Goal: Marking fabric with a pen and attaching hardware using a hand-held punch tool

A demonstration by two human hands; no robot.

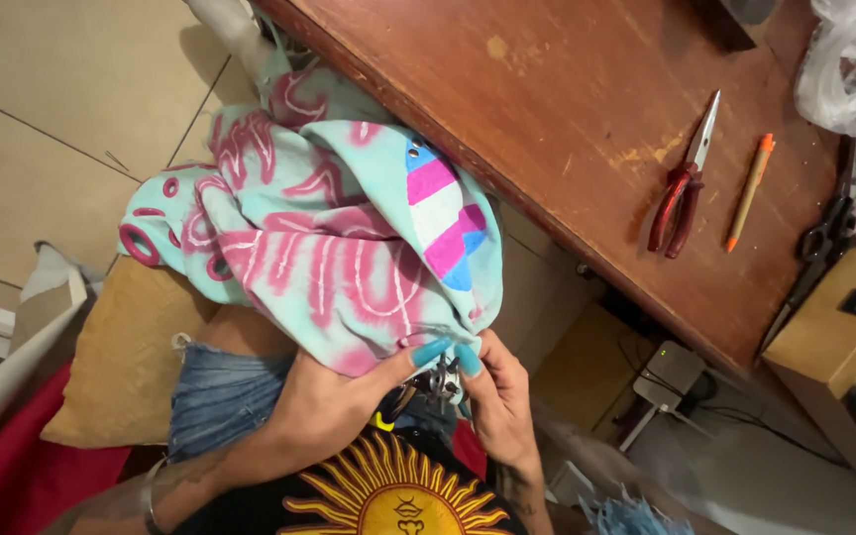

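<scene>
Soft teal-and-pink patterned cloth sits bunched on the person's lap — both hands pinch its bottom edge. Left hand and right hand fingers are closed on it. Red-handled pliers lie on the brown wooden tabletop nearby.

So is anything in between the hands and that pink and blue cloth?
No. Both the left hand and right hand already pinch the edge of the cloth, with a small metal piece between them.

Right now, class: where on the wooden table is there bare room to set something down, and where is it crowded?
Bare wood left of the red-handled pliers, up the table. Crowded on the right: orange pen, black scissors, plastic bag.
</scene>
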